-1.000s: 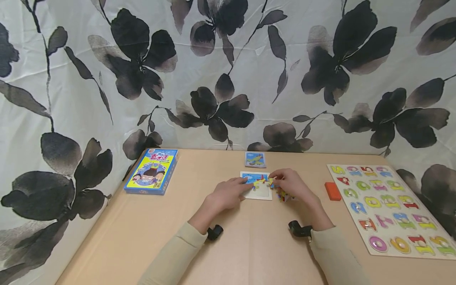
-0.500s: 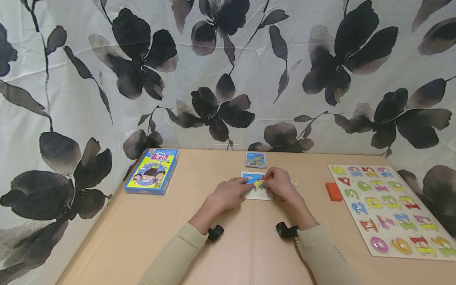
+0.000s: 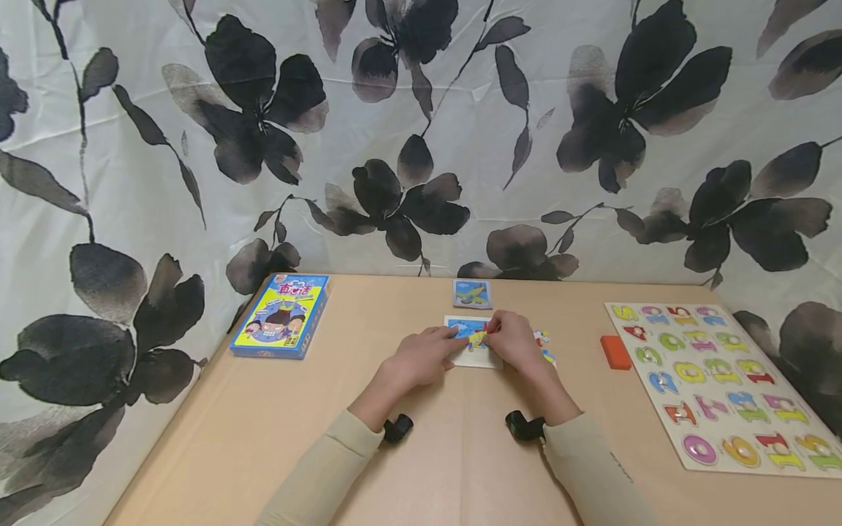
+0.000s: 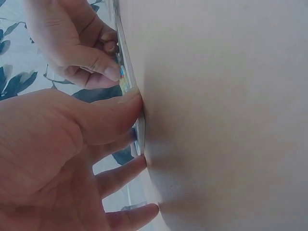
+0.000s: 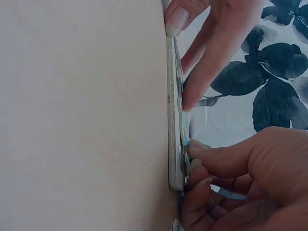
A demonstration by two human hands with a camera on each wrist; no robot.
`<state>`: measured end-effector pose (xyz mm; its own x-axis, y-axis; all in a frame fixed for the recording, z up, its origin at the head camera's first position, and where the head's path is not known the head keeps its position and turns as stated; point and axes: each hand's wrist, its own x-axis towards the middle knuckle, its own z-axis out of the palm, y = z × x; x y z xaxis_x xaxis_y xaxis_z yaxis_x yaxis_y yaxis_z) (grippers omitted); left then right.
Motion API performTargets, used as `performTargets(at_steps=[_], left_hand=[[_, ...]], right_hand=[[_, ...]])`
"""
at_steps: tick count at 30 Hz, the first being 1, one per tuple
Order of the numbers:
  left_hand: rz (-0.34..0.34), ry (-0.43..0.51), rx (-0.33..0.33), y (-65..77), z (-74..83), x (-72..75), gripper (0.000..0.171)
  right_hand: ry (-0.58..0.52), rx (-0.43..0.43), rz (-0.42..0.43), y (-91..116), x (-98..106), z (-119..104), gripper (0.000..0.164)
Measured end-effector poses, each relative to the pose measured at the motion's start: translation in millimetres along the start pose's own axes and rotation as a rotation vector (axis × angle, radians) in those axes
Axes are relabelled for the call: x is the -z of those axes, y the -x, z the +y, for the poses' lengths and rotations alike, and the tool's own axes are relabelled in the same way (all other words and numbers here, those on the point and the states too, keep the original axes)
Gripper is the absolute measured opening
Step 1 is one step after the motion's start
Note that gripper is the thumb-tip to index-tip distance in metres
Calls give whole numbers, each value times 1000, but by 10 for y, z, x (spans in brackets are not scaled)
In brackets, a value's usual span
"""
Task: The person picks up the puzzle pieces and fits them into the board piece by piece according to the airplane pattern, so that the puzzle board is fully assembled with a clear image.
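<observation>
A small white-framed jigsaw board (image 3: 482,361) with a blue picture lies flat on the table between my hands. My left hand (image 3: 421,359) steadies its left side, thumb at the near edge and extended index finger pressing on the picture; in the left wrist view the other fingers of this hand (image 4: 53,130) reach down to the tabletop. Over the board's right half, my right hand (image 3: 520,342) pinches a small jigsaw piece (image 3: 485,334), mostly hidden by the fingertips. In the right wrist view, that thumb and curled fingers (image 5: 207,168) sit right at the board's surface.
Loose colourful pieces (image 3: 543,339) lie right of the board, partly behind my right hand. Beyond it is a small picture card (image 3: 471,294). A blue and yellow box (image 3: 281,315) stands at left; a red block (image 3: 615,353) and a large number board (image 3: 719,444) are at right.
My right hand has moved left from beside the loose pieces onto the board, bringing a piece to the picture, and uncovering some loose pieces. The left hand has stayed in place.
</observation>
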<state>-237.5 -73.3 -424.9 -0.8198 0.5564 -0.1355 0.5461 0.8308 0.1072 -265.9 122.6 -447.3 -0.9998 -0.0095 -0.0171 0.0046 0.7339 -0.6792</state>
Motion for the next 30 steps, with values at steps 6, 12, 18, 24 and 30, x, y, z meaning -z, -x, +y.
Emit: performTargets(at_steps=[6, 12, 18, 24, 30], left_hand=[[2, -4, -4, 19, 8, 17, 55], [-9, 4, 5, 29, 9, 20, 56], [4, 10, -15, 3, -29, 1, 55], [7, 95, -76, -44, -157, -21, 55], [37, 157, -57, -44, -234, -15, 48]], right_hand=[[18, -6, 19, 12, 3, -13, 13], [12, 29, -24, 32, 33, 3, 11], [26, 60, -64, 29, 69, 6, 8], [43, 36, -49, 26, 61, -3, 9], [34, 49, -64, 19, 81, 50, 9]])
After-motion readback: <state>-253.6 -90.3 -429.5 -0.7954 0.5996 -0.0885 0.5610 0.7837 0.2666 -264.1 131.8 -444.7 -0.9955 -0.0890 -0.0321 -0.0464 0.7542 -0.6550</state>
